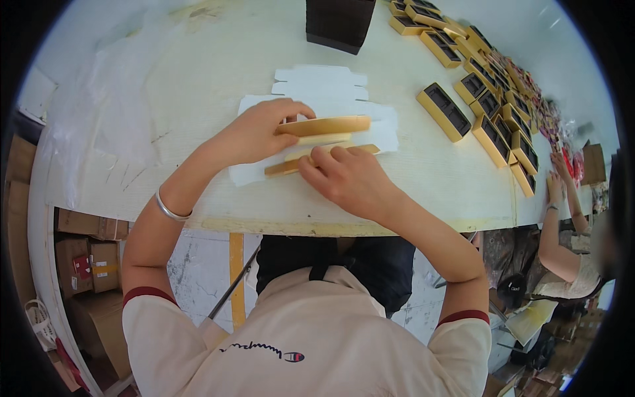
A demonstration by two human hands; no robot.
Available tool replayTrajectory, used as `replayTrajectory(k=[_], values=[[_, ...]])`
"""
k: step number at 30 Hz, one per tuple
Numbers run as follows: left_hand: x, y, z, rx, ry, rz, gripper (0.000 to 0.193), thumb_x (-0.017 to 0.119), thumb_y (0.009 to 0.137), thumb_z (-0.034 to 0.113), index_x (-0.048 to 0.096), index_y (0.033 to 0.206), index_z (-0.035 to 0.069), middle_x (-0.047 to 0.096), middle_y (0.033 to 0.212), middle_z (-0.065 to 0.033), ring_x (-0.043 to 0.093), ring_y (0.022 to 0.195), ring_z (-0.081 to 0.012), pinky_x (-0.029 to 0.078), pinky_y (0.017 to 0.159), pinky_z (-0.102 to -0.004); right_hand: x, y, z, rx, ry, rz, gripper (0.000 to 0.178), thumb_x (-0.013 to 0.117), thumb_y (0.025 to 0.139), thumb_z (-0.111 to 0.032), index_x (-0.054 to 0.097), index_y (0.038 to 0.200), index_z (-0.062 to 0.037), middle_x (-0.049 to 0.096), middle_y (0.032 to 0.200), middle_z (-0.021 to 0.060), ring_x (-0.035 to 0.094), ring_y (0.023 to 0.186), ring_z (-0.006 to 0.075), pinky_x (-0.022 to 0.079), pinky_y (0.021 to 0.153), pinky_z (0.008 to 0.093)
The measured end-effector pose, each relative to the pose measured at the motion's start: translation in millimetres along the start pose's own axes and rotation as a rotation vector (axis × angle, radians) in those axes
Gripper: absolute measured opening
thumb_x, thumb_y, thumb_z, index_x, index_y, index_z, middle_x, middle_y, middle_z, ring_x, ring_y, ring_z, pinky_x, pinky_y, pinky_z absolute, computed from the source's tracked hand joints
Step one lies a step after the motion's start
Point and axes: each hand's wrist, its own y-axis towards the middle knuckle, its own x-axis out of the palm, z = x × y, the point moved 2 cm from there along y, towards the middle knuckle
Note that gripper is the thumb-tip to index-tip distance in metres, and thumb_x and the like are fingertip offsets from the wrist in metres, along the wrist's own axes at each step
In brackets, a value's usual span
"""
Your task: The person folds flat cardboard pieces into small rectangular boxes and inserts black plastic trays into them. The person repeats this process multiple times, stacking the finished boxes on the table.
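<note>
A gold cardboard box piece (334,124) stands partly folded in front of me, with a far wall and a near wall raised and a pale inside between them. My left hand (254,132) pinches the left end of the far wall, thumb on the near side and fingers behind. My right hand (350,178) is closed over the near gold strip (281,169), its fingertips bent down onto the card. Under the piece lie flat white die-cut card sheets (322,83) with tabs. The fingertips' undersides are hidden.
A dark box (339,25) stands at the far edge of the view. Several gold boxes with black inserts (443,111) are spread at the right. Clear plastic film (106,112) lies at the left. A co-worker's arms (559,218) reach onto the table at far right.
</note>
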Motion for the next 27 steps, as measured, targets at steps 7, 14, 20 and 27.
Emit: replayTrajectory(k=[7,14,20,27], values=[[-7,-18,50,0.282,-0.072,0.387,0.045,0.053,0.080,-0.006,0.052,0.120,0.015,0.052,0.108,-0.0078,0.056,0.082,-0.0264,0.048,0.071,-0.0337,-72,-6,28,0.034,0.029,0.078,0.019,0.061,0.071,-0.009,0.055,0.088,-0.0037,0.050,0.079,0.0060,0.058,0.062,0.0159,0.047,0.051,0.0288],[39,-17,30,0.078,0.044,0.030,0.036,0.055,0.078,-0.005,0.053,0.111,0.008,0.048,0.121,-0.0095,0.054,0.102,-0.0287,0.046,0.085,-0.0344,-18,-31,42,0.050,0.350,0.011,0.024,0.067,0.075,-0.012,0.056,0.095,-0.0040,0.058,0.099,0.0121,0.060,0.086,0.0285,0.051,0.074,0.0365],[25,-26,22,0.128,-0.222,-0.217,0.045,0.072,0.072,0.003,0.054,0.114,0.007,0.050,0.122,-0.0079,0.054,0.103,-0.0224,0.046,0.089,-0.0322,6,-52,42,0.153,0.685,0.095,0.023,0.073,0.075,-0.011,0.062,0.094,-0.0046,0.057,0.108,0.0120,0.056,0.087,0.0276,0.049,0.074,0.0351],[39,-9,29,0.103,-0.087,-0.087,0.034,0.076,0.071,0.008,0.061,0.102,0.005,0.060,0.083,-0.0037,0.057,0.071,-0.0168,0.048,0.063,-0.0295,6,-29,30,0.526,1.142,0.032,0.025,0.066,0.080,0.000,0.053,0.100,-0.0051,0.054,0.088,0.0095,0.052,0.074,0.0221,0.045,0.065,0.0305]])
